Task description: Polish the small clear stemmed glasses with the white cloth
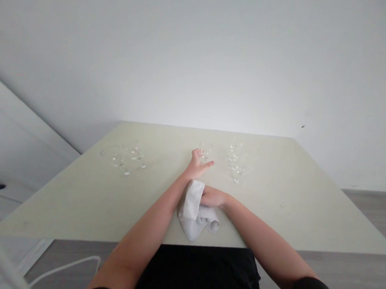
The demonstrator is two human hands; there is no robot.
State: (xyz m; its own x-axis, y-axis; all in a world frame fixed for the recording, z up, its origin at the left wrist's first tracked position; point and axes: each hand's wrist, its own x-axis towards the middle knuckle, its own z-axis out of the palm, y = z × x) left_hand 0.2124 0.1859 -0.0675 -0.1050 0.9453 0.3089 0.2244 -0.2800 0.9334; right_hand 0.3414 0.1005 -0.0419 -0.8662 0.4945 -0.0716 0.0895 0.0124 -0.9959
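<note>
A small clear drinking glass [206, 147] is near the middle of the table, toward the back. My left hand [198, 164] is right beside it, thumb spread away from the fingers, which are at the glass's left side; whether they touch it I cannot tell. Closer to me, my right hand [213, 197] is closed on a white cloth [192, 219]. The cloth hangs in folds to the tabletop, next to my left forearm, and covers most of the right fingers.
On the pale table [86, 207], several clear glasses [135, 153] are grouped at the left. Another group of clear glasses [236, 160] is just right of the middle. A plain wall [211, 75] rises behind the table. At left are a white door-like panel [22, 128] and a dark handle [0, 186].
</note>
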